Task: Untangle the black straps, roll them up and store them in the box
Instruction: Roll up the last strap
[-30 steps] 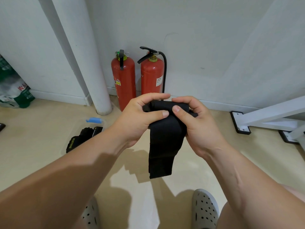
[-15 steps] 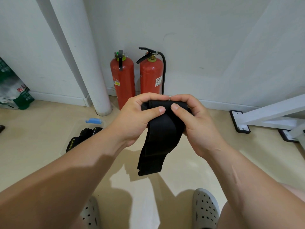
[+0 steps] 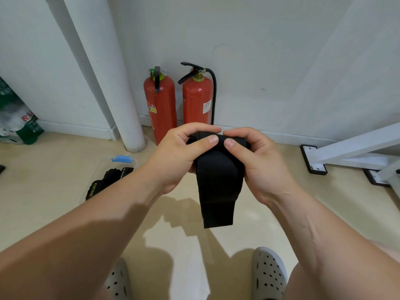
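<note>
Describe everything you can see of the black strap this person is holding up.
The black strap is a wide, flat band, matte and fabric-like. Its upper part is wound into a roll, pinched between the left-hand grip and the right-hand grip. The loose tail hangs straight down from the roll, with a faint crease across it near the square-cut end. The strap is held in the air above the floor and touches nothing but the two hands.

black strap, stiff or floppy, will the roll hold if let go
Probably floppy: the strap hangs limp below the left hand and right hand. Likely light, since a pinch carries it. The roll may loosen if released; both thumbs press it.
</note>
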